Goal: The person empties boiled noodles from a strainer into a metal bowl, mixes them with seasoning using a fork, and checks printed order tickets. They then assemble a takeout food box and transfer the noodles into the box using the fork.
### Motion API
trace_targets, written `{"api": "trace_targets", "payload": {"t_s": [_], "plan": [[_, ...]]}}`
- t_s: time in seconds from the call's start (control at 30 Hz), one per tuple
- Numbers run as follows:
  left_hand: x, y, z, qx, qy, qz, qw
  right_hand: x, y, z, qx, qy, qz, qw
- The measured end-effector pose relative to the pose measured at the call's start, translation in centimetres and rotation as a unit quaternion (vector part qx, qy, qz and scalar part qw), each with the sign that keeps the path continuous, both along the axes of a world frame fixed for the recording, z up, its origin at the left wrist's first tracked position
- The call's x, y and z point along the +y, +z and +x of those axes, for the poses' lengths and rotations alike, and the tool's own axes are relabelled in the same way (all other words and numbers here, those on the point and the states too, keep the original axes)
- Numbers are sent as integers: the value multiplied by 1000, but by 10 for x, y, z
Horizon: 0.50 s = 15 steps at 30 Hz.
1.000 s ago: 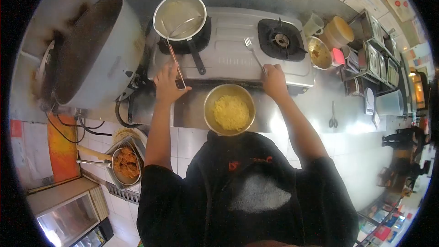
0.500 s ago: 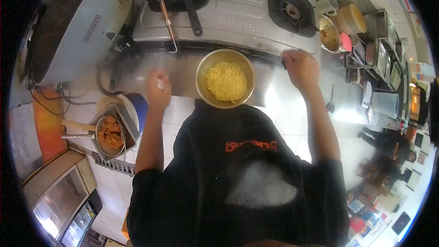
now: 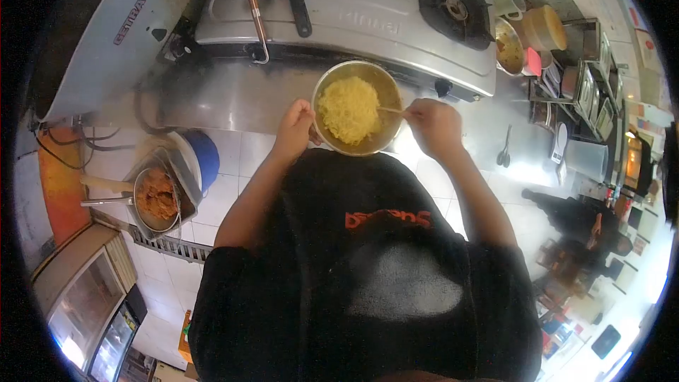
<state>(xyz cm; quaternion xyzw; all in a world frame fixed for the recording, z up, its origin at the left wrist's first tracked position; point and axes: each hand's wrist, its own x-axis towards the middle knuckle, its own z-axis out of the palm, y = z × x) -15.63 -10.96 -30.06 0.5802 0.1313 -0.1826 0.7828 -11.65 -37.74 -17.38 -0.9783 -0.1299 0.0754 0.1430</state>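
Observation:
A metal bowl holding a mound of yellow noodles is in front of my body, at the counter's front edge. My left hand is closed on the bowl's left rim. On the opposite side, my right hand pinches a thin-handled utensil that reaches over the rim into the bowl beside the noodles. The utensil's working end is hidden, so I cannot tell whether it is a fork or a spoon.
Beyond the bowl stands a gas stove bearing a black-handled pan and a strainer handle. A pot of reddish-brown food is at left. Tongs lie at right. A person is farther back.
My left hand has moved right onto the bowl's rim. My right hand has left the stove front and come down to the bowl with a utensil. The bowl sits slightly higher in view.

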Motion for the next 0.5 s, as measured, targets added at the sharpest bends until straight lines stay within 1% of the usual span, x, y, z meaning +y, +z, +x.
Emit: {"api": "trace_targets", "payload": {"t_s": [0.07,0.13,0.17,0.2,0.27,0.33,0.4,0.47,0.5], "plan": [[-4,-6,0,7,1,-21,1000,-1,12,0,-13,-8,10,1000],[-12,-5,-1,14,-6,-10,1000,2,10,1,-83,32,-23,996],[-16,-5,-3,20,-10,2,1000,-1,-18,-1,-76,45,-46,995],[-17,-10,-4,23,-11,2,1000,9,-26,-5,-21,103,-157,982],[-19,-24,-5,-3,-16,-29,999,11,-23,-17,35,106,-198,974],[-20,-11,-4,6,-27,-21,999,-4,-7,-5,-13,55,-203,978],[-25,-9,-6,15,-43,-17,999,-8,-15,2,-26,27,-219,975],[-32,-13,-5,-18,-30,-33,999,1,-36,-2,-48,113,-191,974],[-33,-11,-4,-18,-29,-34,999,11,-27,-8,-69,151,-163,973]]}}
